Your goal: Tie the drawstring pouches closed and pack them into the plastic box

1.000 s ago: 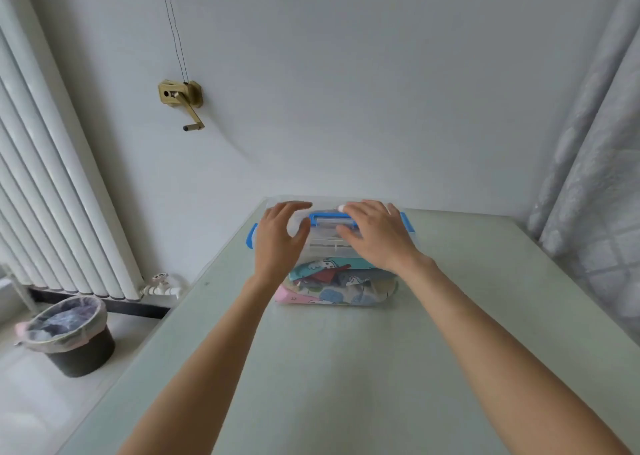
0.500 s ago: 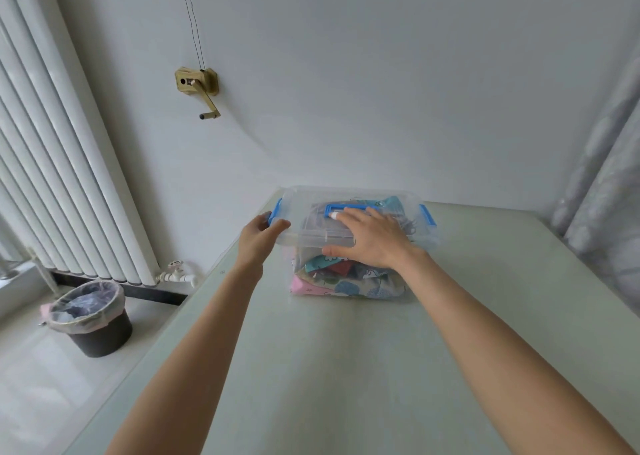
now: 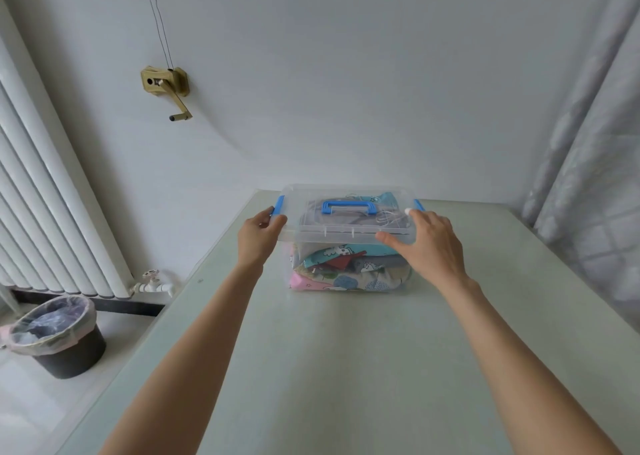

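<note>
Plastic box [image 3: 349, 264] sits at the far end of the bench [image 3: 346, 368], lid [image 3: 349, 227] on, pouches [image 3: 346, 269] packed inside up to the lid. Our left hand [image 3: 258, 240] grips the left lid corner at the blue latch [image 3: 278, 206], thumb on top; looks placed to snap it down. Right hand [image 3: 429, 246] is spread wide over the right front corner, thumb on the lid rim, likely pressing the lid flat against the stuffing. Right latch [image 3: 419, 205] barely visible; can't tell if it's clipped.

Single head view, facing forward-down over table [image 3: 346, 368]; wall seemingly near.
</note>
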